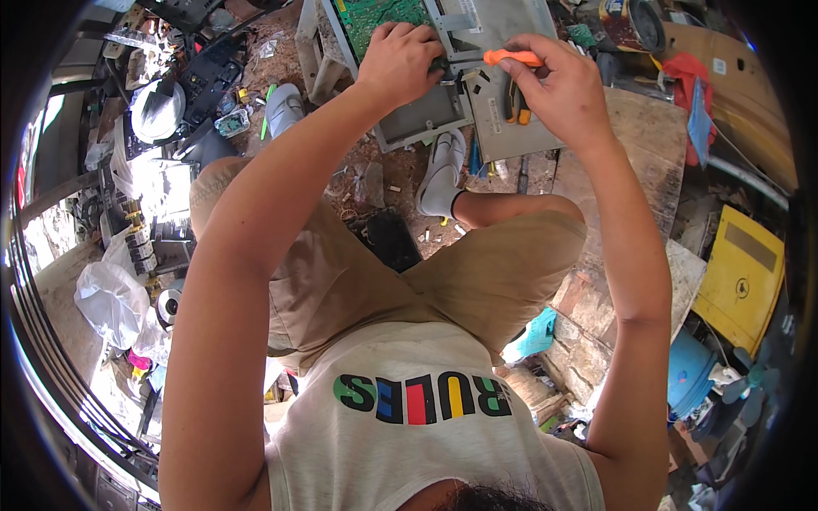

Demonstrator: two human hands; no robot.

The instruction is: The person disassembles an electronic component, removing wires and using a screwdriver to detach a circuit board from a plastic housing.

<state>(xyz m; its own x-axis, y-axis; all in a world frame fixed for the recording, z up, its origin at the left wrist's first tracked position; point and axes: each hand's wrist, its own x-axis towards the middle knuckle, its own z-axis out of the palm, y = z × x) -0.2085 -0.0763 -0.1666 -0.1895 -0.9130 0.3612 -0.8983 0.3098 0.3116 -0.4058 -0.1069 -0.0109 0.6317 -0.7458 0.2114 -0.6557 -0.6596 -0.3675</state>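
An opened grey metal device chassis (503,38) lies on the ground ahead of me, with a green circuit board (375,17) at its far left. My left hand (400,61) rests closed on the chassis near the board's edge; what it grips is hidden under the fingers. An orange-handled screwdriver (511,58) is held in my right hand (558,85), its handle lying sideways with the tip toward my left hand. Pliers with orange grips (515,104) lie on the metal panel just below my right hand.
I sit with knees bent and white shoes (443,170) by the chassis. Scrap electronics and dark parts (204,81) are piled at left, with plastic bags (111,298). A yellow box (741,264) and a blue container (688,375) stand at right, beside a worn wooden board (648,145).
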